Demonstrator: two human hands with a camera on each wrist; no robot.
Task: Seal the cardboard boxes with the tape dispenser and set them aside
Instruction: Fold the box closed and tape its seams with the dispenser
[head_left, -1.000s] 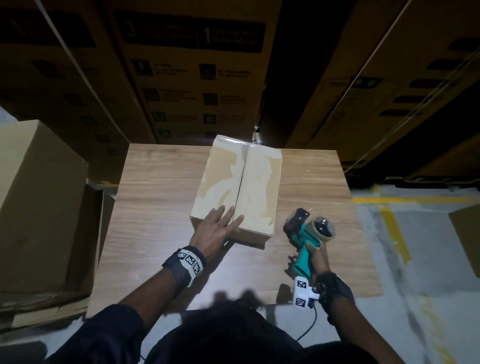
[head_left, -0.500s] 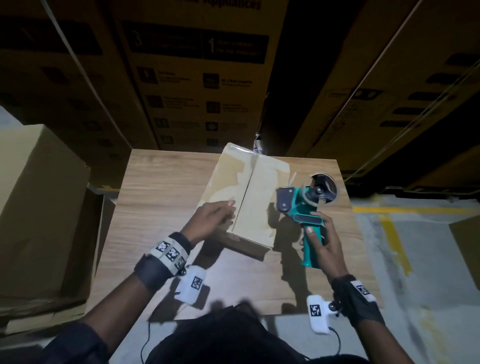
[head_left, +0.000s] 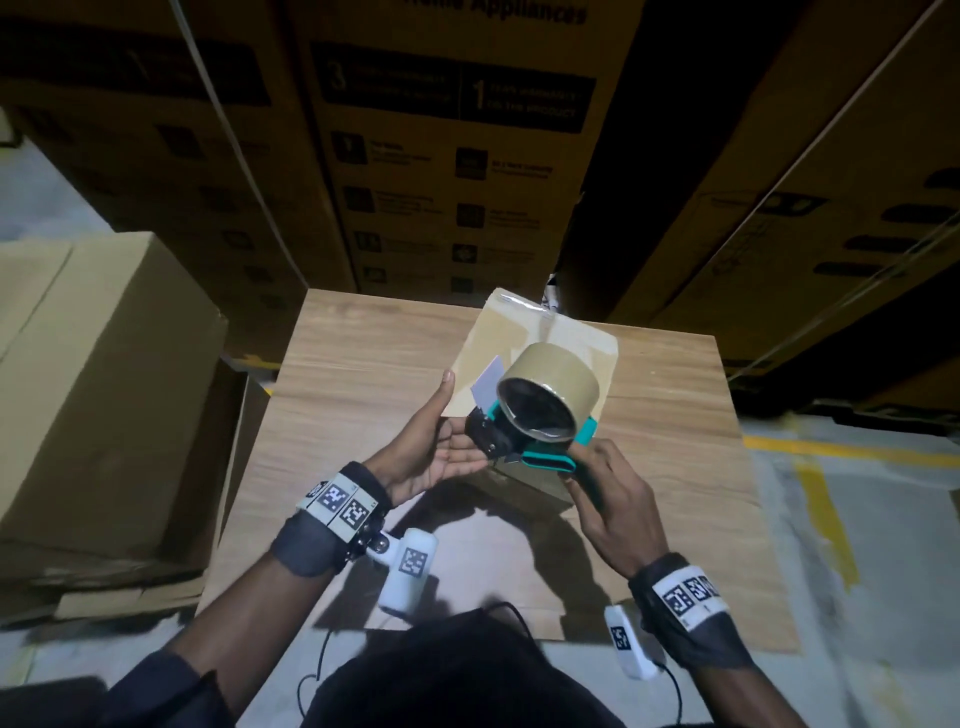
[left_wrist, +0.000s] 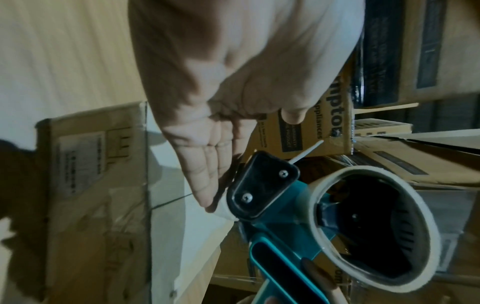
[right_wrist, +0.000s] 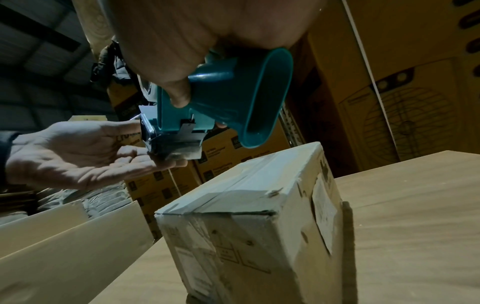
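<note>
A small taped cardboard box (head_left: 493, 338) stands on the wooden table (head_left: 363, 374). Above its near end my right hand (head_left: 613, 499) grips the handle of the teal tape dispenser (head_left: 540, 410), whose brown tape roll (head_left: 550, 384) faces me. My left hand (head_left: 431, 447) is palm up with straight fingers touching the dispenser's black front end. In the left wrist view the fingers (left_wrist: 207, 164) lie against the black head (left_wrist: 259, 189). In the right wrist view the dispenser (right_wrist: 221, 92) hangs above the box (right_wrist: 259, 226), and its blade end rests on the left hand (right_wrist: 78, 154).
A large plain carton (head_left: 93, 389) stands left of the table. Tall printed cartons (head_left: 447, 156) are stacked right behind it. Grey floor with a yellow line (head_left: 821, 499) lies to the right.
My right hand raised the dispenser over the box and turned its roll toward me. My left hand left the box top and came palm up to the dispenser's front.
</note>
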